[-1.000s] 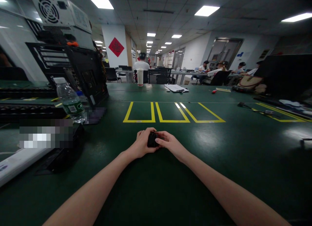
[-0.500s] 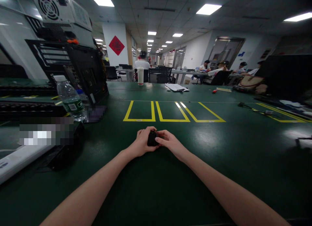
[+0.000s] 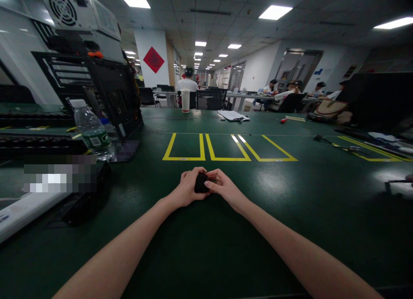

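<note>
A small black box-shaped object (image 3: 200, 183) is between my hands, just in front of the yellow tape outlines (image 3: 206, 147) on the dark green table (image 3: 206, 247). My left hand (image 3: 187, 188) is closed around its left side, thumb toward me and fingers over the far edge. On the other side, my right hand (image 3: 223, 188) pinches the object's right edge between thumb and fingers. Fingers cover part of the object, so its exact kind does not show.
Left stand a water bottle (image 3: 93, 133), a black computer case (image 3: 111, 92) and a white bar-shaped thing (image 3: 32, 208). Further back are a tall cup (image 3: 186, 101) and a clipboard (image 3: 233, 115). A black cable (image 3: 338, 145) lies right. Several people sit beyond the table.
Both hands keep their hold on the black object, with almost no movement. The whole view has shifted very slightly. At the right edge, a dark item has moved a little leftward into view.
</note>
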Demonstrator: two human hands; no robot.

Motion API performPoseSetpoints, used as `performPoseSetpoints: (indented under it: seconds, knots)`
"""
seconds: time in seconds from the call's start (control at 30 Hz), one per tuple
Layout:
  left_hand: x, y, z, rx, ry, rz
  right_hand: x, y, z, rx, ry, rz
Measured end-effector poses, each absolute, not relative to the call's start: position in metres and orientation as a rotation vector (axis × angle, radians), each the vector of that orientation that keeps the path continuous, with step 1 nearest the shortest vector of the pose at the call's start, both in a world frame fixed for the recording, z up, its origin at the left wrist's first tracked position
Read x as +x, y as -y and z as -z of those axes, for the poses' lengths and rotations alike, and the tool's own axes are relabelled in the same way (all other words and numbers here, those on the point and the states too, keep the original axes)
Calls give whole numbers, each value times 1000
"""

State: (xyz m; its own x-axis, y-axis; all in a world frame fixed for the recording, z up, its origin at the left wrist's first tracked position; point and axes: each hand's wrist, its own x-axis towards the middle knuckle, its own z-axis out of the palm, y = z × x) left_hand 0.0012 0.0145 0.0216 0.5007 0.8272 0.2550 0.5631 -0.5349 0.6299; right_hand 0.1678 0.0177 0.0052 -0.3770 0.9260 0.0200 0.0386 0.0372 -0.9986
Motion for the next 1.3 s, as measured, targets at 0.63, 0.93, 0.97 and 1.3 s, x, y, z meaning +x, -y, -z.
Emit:
performPoseSetpoints:
  seconds: [0.63,0.93,0.97,1.3]
  knots:
    - [1,-14,-23,2269,-1162,-745,169,-18,-6,-1018,1529,-1478]
    - [1,-13,-24,2280,-1169,-736,170,-13,-11,-943,1555,-1474]
    - [1,-14,-24,2274,-1172,-736,170,-13,-11,-946,1554,-1472]
    - [1,-18,-16,2309,-1128,-791,172,-17,-9,-987,1583,-1505]
